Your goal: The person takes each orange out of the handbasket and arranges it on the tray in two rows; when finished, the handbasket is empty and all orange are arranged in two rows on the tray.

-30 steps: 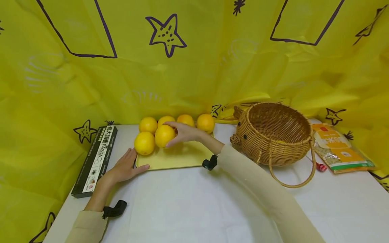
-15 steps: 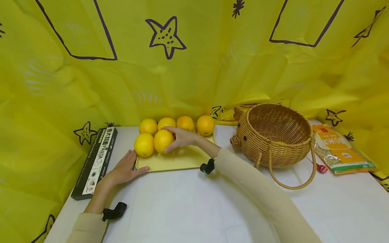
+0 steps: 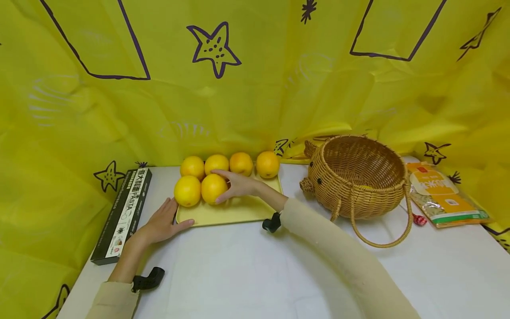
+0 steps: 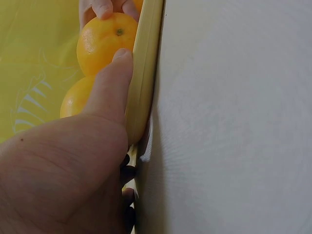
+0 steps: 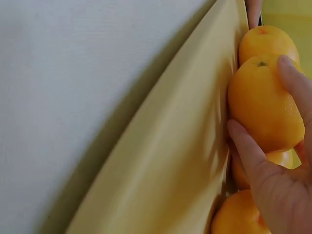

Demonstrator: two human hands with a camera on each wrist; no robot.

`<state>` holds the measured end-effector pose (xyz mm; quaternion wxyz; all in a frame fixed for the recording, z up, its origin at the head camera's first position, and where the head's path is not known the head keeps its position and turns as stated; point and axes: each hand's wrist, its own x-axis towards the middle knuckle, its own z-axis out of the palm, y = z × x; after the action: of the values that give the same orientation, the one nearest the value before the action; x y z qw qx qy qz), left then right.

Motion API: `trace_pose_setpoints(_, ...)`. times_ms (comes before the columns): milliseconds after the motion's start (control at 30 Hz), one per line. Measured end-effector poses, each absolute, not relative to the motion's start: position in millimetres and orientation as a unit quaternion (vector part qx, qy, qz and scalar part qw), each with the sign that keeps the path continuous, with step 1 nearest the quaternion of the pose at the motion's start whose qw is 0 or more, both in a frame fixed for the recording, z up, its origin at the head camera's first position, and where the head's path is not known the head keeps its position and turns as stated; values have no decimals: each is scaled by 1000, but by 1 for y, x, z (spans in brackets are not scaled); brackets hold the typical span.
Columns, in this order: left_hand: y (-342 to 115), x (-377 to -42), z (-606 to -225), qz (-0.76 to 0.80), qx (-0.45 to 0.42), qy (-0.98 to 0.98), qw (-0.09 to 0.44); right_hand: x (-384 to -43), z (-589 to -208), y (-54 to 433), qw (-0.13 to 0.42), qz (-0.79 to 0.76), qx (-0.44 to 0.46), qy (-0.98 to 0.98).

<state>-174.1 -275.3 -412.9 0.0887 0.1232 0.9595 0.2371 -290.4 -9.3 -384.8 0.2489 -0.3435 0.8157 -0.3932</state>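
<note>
A pale yellow tray (image 3: 235,212) bears several oranges, with a row of them along its back edge. My right hand (image 3: 238,184) holds one orange (image 3: 212,189) in the front row, fingers and thumb spread round its sides. That orange sits low on the tray in the right wrist view, beside the front-left orange (image 3: 187,191). My left hand (image 3: 161,223) rests at the tray's front-left corner, its thumb (image 4: 114,83) extended at the front edge and its fingers straight along the left side.
A black pasta box (image 3: 121,217) lies left of my left hand. To the right stands a wicker basket (image 3: 338,195) with a pig face and a lowered handle. Behind it lie an orange food packet (image 3: 444,195) and a small red wrapped item (image 3: 419,219). A yellow patterned sheet (image 3: 247,110) hangs behind the table.
My right hand has lowered the orange onto the tray's front row, next to the front-left orange. My left hand keeps its place at the corner. The head view has shifted slightly.
</note>
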Motion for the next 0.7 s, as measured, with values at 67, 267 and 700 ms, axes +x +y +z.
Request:
trace_pose_setpoints(67, -276, -174, -414, 238, 122, 959, 90, -288, -386, -9, 252, -405, -338, 811)
trace_pose_setpoints(267, -275, -173, -414, 241, 130, 958, 82, -274, -381, 3, 230, -437, -298, 817)
trace_pose_setpoints(700, -275, -174, -411, 237, 129, 959, 89, -167, -328, 119, 109, -561, -328, 752)
